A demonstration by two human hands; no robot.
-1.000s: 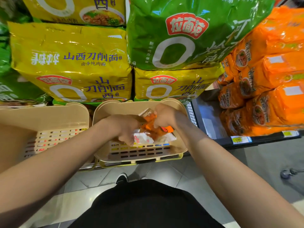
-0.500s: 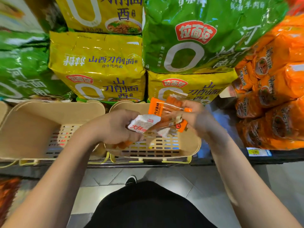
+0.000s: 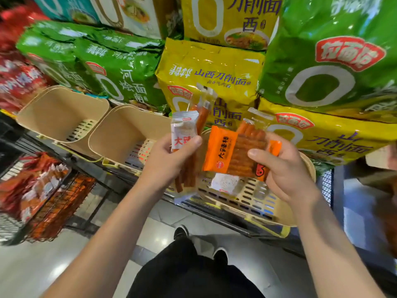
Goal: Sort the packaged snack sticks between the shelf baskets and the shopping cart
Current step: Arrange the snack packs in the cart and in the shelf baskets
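Grey tiled floor point(image 3: 159, 239) below baskets point(image 3: 120, 134)

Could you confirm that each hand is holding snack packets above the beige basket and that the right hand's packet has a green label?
Not quite: in the head view the right hand grips a packet with an orange label, not green. The left hand does hold white-labelled packets, both above the beige basket.

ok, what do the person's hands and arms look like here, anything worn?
Both forearms are bare as far as the frame shows: no sleeves, watch, bracelet or gloves. The left hand and right hand show no rings, and the nails are short and unpainted. Lower down, dark trousers and dark shoes with pale soles are visible.
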